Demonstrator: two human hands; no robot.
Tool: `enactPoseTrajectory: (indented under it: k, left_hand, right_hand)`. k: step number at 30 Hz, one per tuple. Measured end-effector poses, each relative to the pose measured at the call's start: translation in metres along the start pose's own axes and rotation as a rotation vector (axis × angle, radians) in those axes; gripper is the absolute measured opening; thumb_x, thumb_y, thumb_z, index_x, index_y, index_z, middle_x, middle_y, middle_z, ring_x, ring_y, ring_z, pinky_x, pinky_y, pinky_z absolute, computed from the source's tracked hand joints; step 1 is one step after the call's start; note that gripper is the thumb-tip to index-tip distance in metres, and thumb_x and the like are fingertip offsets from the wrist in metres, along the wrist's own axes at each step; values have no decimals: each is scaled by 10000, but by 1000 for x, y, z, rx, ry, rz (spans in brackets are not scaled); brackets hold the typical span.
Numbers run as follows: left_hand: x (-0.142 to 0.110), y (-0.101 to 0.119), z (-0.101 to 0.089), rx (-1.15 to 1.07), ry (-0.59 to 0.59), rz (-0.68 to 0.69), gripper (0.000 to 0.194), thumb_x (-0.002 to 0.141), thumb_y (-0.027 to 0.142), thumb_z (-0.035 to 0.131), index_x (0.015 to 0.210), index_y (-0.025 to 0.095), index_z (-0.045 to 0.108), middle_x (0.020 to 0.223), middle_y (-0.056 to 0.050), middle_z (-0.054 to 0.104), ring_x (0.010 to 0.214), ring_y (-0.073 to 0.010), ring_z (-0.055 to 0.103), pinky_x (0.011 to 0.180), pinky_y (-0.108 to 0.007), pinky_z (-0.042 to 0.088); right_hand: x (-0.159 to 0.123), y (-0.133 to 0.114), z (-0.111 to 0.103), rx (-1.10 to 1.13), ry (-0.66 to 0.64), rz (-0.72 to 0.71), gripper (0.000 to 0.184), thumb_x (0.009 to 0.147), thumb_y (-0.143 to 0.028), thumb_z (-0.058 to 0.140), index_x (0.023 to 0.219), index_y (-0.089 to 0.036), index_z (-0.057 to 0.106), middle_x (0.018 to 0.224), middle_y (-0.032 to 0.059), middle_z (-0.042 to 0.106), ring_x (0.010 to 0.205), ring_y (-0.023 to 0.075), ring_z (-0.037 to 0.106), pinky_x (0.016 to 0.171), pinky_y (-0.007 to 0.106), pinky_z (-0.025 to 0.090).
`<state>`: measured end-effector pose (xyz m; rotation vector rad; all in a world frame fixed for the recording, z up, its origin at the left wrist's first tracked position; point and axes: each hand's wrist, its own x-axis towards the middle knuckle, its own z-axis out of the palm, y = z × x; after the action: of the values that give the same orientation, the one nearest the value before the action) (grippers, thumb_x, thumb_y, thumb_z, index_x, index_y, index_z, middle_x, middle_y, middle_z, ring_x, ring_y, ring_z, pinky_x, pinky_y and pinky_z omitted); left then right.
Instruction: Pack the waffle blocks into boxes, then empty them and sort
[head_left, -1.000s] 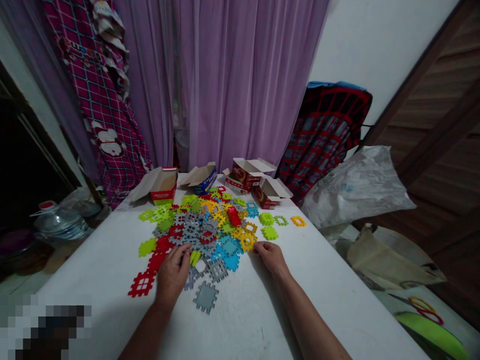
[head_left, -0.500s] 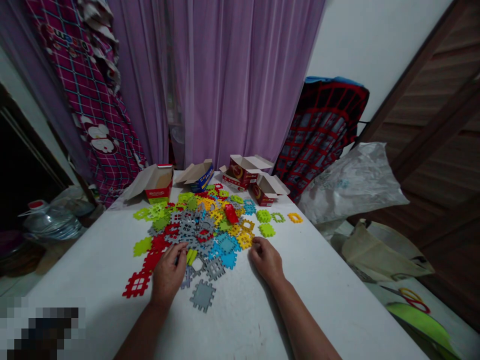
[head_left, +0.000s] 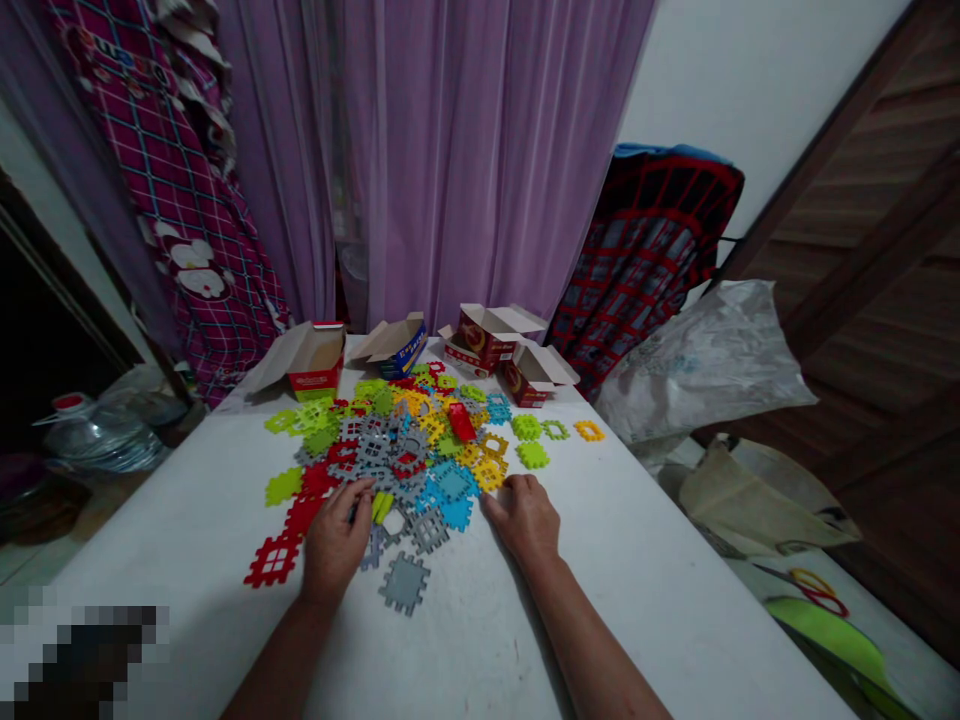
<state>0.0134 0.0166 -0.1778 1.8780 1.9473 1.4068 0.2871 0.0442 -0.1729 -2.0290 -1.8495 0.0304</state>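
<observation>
Plastic tiles (head_left: pixel 405 450) with notched edges lay in a loose, many-coloured heap toward the far end of a white table (head_left: pixel 637 570), as the head camera showed it. The left hand (head_left: pixel 335 548) rested at the near edge of the heap, its fingers curled down over the tiles. A lime-yellow piece (head_left: pixel 381 506) sat just past the fingertips, but I could not tell whether that hand had hold of anything. The right hand (head_left: pixel 523 518) lay palm down and open, its fingers lightly bent, holding nothing, just beside a yellow tile (head_left: pixel 491 475). A gray tile (head_left: pixel 405 583) lay apart from the heap, nearer the person, and a red tile (head_left: pixel 272 560) lay just left of the left hand. A red block (head_left: pixel 463 422) sat high in the middle of the pile. Four opened cardboard boxes (head_left: pixel 315 362) lined the far edge, flaps spread.

I judged the overlap the main danger: the notches could catch, so tugging one tile might drag its neighbours and scatter the heap. A careless sweep of the right hand could shove pieces against the boxes or over the table's side. The dim light also made the gray tiles easy to confuse.
</observation>
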Motion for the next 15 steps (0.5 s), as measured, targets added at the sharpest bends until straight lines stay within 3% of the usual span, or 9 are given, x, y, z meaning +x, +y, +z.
enactPoseTrajectory:
  k: [15]
  left_hand:
    - [1, 3, -1, 8, -3, -29, 338, 875, 402, 439, 977, 228, 710, 953, -56, 743, 889, -204, 690, 822, -307, 545]
  right_hand:
    - [3, 7, 7, 75, 71, -2, 282, 823, -447, 588, 958, -212, 666, 995, 61, 655, 918, 196, 607, 666, 269, 411]
